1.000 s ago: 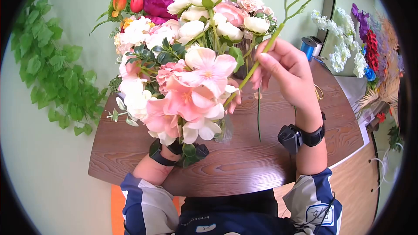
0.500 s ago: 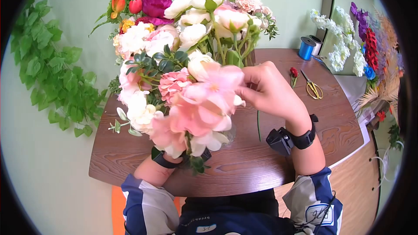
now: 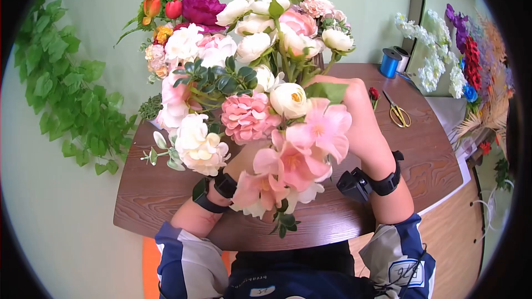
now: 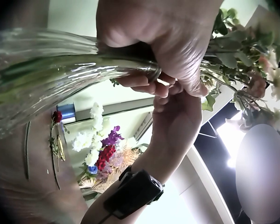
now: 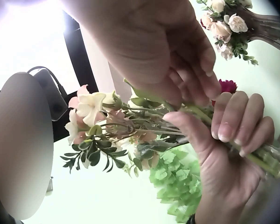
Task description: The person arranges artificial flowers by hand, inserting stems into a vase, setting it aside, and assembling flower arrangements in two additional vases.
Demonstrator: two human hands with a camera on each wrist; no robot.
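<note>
A mixed bouquet of pink, cream and white flowers (image 3: pixel 250 117) fills the middle of the head view, tilted towards the person. Its stems pass into a clear glass vase (image 4: pixel 60 86). My left hand (image 5: pixel 233 144) curls round the stems at the vase's neck, hidden behind the blooms in the head view. Just above it, my right hand (image 4: pixel 177 114) pinches a thick green stem (image 5: pixel 199 113) among the others. A cream ranunculus (image 3: pixel 288 100) and a broad green leaf (image 3: pixel 328 93) show beside the right hand, whose fingers are hidden from the head camera.
On the table's right lie yellow-handled scissors (image 3: pixel 399 113) and a red flower (image 3: pixel 373 95), near a blue ribbon spool (image 3: pixel 390 63). More arranged flowers (image 3: pixel 202 14) stand at the back. A leafy vine (image 3: pixel 66 77) hangs at left; various flowers (image 3: pixel 474 61) hang at right.
The right hand has brought a long-stemmed ranunculus down from the upper right into the bouquet. The bouquet has turned and shifted right and towards the person, with the left hand still round it.
</note>
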